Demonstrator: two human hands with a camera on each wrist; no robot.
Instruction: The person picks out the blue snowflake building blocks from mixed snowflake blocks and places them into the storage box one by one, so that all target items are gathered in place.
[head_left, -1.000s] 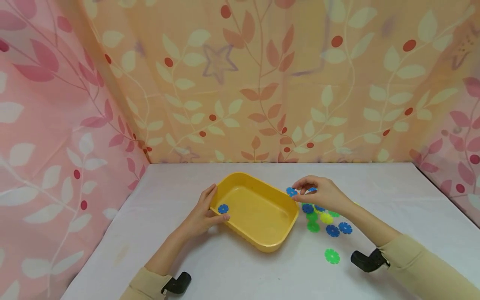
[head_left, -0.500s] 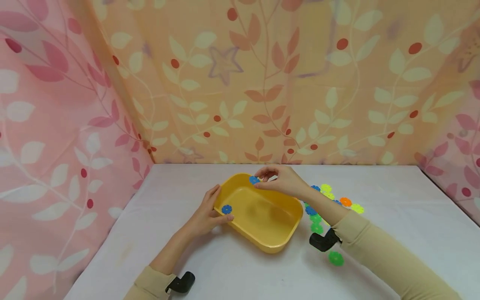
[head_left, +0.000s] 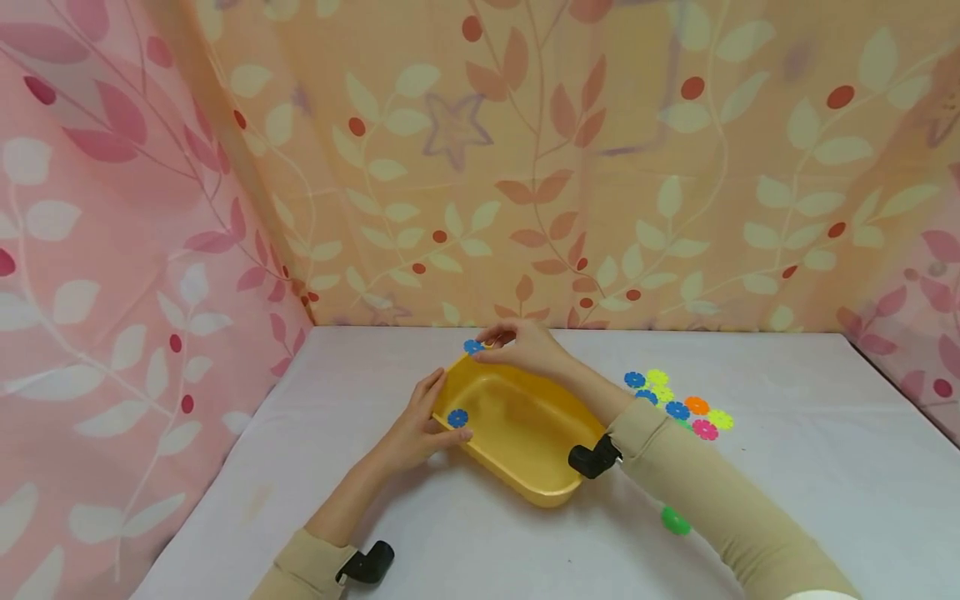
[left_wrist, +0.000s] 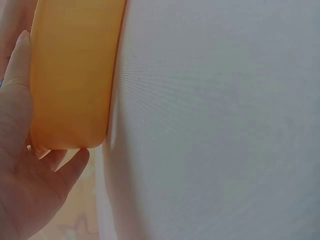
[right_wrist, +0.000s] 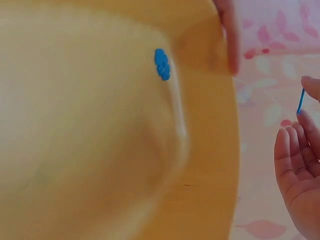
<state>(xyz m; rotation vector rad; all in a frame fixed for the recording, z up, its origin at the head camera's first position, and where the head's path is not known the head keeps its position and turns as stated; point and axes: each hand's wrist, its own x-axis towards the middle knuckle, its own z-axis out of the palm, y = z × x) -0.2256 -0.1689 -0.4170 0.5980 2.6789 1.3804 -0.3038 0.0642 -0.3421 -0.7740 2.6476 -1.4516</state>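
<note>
A yellow plastic basin (head_left: 517, 421) sits on the white-covered table. My left hand (head_left: 408, 433) grips its left end, thumb over the near rim and fingers against the outside; the left wrist view shows that hand (left_wrist: 30, 175) around the basin's outer wall (left_wrist: 75, 80). Inside, near the left end, lies a blue flower-shaped disc (head_left: 457, 418). My right hand (head_left: 527, 346) pinches a second blue flower-shaped disc (head_left: 473, 347) between thumb and fingertips at the far left corner of the rim. In the right wrist view this held disc (right_wrist: 300, 101) appears edge-on, outside the rim.
Right of the basin lie several flower-shaped discs: blue (head_left: 678, 410), yellow (head_left: 721, 419), orange (head_left: 696, 406) and pink (head_left: 705, 430). A green disc (head_left: 676, 521) is nearer, partly under the right sleeve (head_left: 712, 483). A patterned curtain (head_left: 555, 167) stands behind the table.
My right hand has carried its blue disc leftward from beside the pile, across the basin to its far left corner. My left hand keeps its grip on the basin.
</note>
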